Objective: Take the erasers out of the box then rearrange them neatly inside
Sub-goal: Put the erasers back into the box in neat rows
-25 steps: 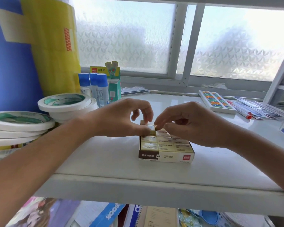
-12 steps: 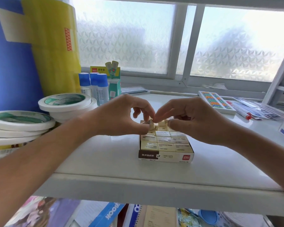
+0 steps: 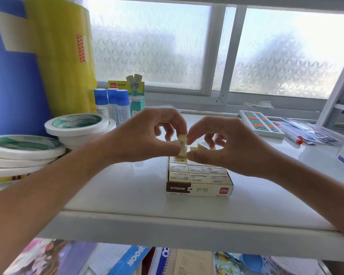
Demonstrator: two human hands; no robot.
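Note:
A small open box [image 3: 199,190] with a brown and white front stands in the middle of the white shelf. Rows of cream erasers [image 3: 198,172] fill its near part. Above the far end of the box I pinch one cream eraser [image 3: 182,145] on end, lifted out of its row. My left hand [image 3: 145,137] grips it between thumb and fingers. My right hand [image 3: 226,144] pinches the same eraser from the right. Another eraser [image 3: 204,145] lies tilted behind, partly hidden by my right fingers.
Stacked rolls of white tape [image 3: 77,124] and more tape [image 3: 22,147] stand at the left. Blue-capped glue sticks [image 3: 112,105] and a green carton stand behind them. A bead tray [image 3: 260,123] and pens [image 3: 292,133] lie at the right. Books show below the shelf edge [image 3: 177,227].
Both hands have risen from the far rows of the box, lifting one eraser up and turning it on end. The box has stayed in place.

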